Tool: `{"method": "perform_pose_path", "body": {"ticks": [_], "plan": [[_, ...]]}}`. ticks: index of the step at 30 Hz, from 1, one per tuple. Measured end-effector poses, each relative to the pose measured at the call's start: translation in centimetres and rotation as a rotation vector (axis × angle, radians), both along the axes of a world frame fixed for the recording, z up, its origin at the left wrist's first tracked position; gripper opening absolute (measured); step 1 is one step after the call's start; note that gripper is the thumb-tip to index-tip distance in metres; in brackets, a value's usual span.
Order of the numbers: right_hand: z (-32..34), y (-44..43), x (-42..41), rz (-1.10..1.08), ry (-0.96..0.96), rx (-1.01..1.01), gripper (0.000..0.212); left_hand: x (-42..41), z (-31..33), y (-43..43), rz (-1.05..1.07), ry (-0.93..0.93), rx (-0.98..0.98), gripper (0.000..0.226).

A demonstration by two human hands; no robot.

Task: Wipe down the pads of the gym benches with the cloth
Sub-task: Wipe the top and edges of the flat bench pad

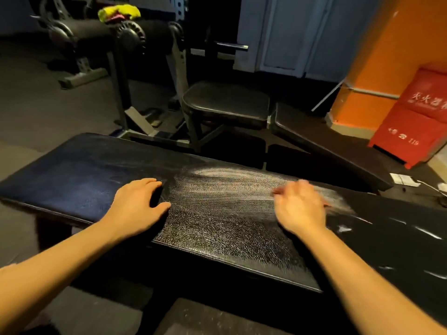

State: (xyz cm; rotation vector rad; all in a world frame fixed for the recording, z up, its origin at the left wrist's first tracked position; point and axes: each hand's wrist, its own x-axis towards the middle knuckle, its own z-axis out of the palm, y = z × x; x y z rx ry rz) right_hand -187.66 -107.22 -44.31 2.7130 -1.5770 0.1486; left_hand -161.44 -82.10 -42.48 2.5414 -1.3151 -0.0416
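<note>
Left hand point(139, 204) flat on bench pad point(72, 170), holding nothing; right hand point(300, 206) (blurred, grip not discernible) at wet streak point(229, 184). Risk: hasty strokes may skip the near edge.

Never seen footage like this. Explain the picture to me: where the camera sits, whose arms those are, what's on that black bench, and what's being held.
There is no machine here. A person wears a wide-angle camera on the head, so you look down along their own arms. This is the only view.

The left hand rests flat on the black bench pad, fingers spread, holding nothing. The right hand is blurred on the pad. Reddish slivers at its edges are probably the cloth, but the grip cannot be made out. A pale, streaky sheen lies on the pad by the right hand.

Behind stand a second bench, a yellow cloth lying on padded rollers, and a red box by the orange wall.
</note>
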Motion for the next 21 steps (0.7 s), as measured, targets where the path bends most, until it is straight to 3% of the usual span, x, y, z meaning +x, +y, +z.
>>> {"method": "perform_pose_path", "body": {"ticks": [3, 5, 7, 9, 11, 15, 17, 19, 21], "plan": [[-0.1, 7.3, 7.4, 0.321, -0.039, 0.095, 0.059, -0.3, 0.1, 0.3, -0.014, -0.015, 0.033, 0.044], [0.4, 11.3, 10.2, 0.559, -0.046, 0.155, 0.06, -0.4, 1.6, 0.1, -0.029, -0.031, 0.132, 0.043], [0.5, 13.8, 9.9, 0.758, -0.007, 0.157, 0.063, -0.3, 3.0, -0.6, -0.069, -0.09, 0.289, 0.045], [0.1, 13.8, 7.0, 0.796, 0.004, 0.15, 0.067, 0.1, 3.7, -1.6, -0.116, -0.175, 0.415, 0.045], [-0.4, 11.5, 2.5, 0.644, -0.008, 0.142, 0.069, 0.3, 3.7, -2.8, -0.184, -0.183, 0.435, 0.053], [0.0, 4.8, -6.2, 0.016, -0.014, 0.064, 0.053, -1.0, 2.3, -4.1, -0.409, -0.117, 0.286, 0.06], [0.8, 3.9, -6.2, -0.248, 0.022, 0.043, 0.051, -1.6, 1.7, -4.6, -0.471, -0.142, 0.257, 0.06], [0.9, 4.9, -3.0, -0.326, 0.026, 0.047, 0.062, -1.8, 2.1, -5.4, -0.491, -0.171, 0.268, 0.061], [0.2, 7.4, 1.1, -0.159, -0.015, 0.039, 0.071, -2.1, 2.9, -6.3, -0.499, -0.167, 0.305, 0.06]]}}
